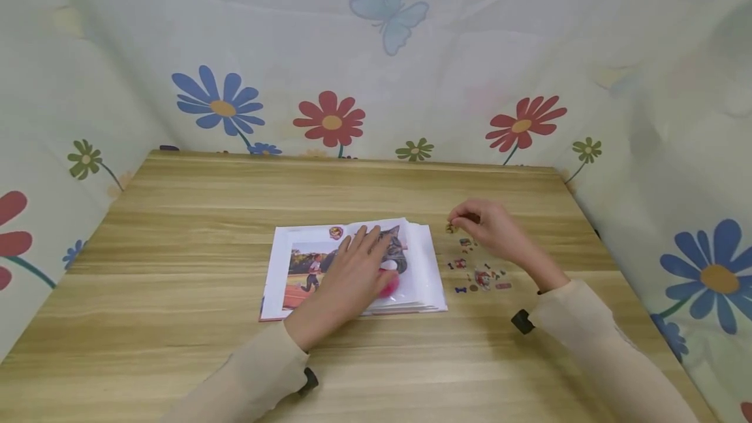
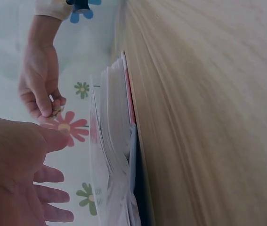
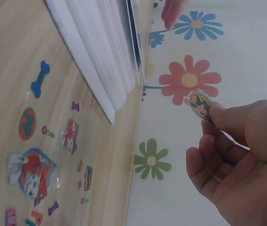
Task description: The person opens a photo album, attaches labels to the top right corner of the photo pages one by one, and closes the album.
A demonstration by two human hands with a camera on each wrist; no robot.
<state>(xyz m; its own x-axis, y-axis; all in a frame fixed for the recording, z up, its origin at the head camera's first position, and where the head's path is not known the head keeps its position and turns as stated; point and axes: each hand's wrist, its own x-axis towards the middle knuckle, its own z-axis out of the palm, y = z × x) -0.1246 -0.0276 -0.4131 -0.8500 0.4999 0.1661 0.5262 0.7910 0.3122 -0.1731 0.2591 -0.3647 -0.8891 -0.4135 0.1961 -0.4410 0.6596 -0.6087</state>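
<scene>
An open photo album (image 1: 425, 266) lies on the table, with a photo of a running person (image 1: 305, 269) on its left page and a cat photo (image 1: 395, 247) on the right. Over the album's middle my left hand (image 1: 352, 273) spreads its straight fingers; in the left wrist view they look slightly off the pages. My right hand (image 1: 490, 227) pinches a small oval sticker (image 3: 200, 104) between thumb and index finger, above the table to the album's right. A round red sticker (image 1: 335, 232) shows near the top of the left page.
Right of the album, several cartoon stickers (image 1: 483, 279) lie on the table, among them a blue bone (image 3: 40, 79) and a puppy badge (image 3: 33, 176). A flower-printed cloth (image 1: 446, 77) hangs behind the wooden table (image 1: 194, 214) and at both sides.
</scene>
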